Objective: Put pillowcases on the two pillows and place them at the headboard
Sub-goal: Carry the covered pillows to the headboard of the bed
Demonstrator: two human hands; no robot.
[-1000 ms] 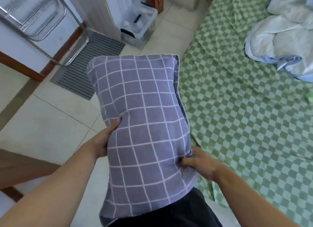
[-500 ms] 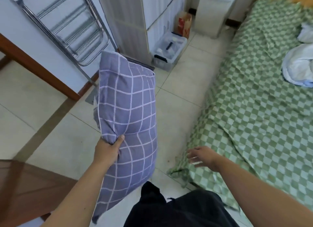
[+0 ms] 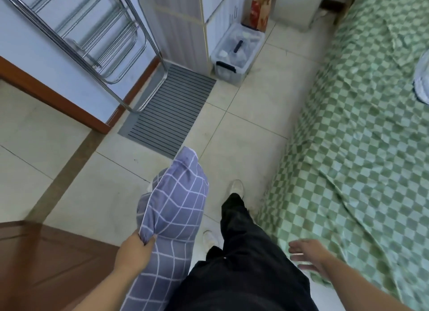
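Gripping the pillow (image 3: 176, 208) by one bunched edge, left hand (image 3: 133, 252) holds it low at the person's left side, above the floor (image 3: 243, 115). Pillow wears a purple grid case. Right hand (image 3: 307, 252) hangs empty, fingers spread, beside the bed (image 3: 362, 134) edge. Clear bin (image 3: 235, 53) sits by the cabinet (image 3: 178, 25).

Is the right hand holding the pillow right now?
No, the right hand is open and empty beside the bed; only the left hand grips the pillow.
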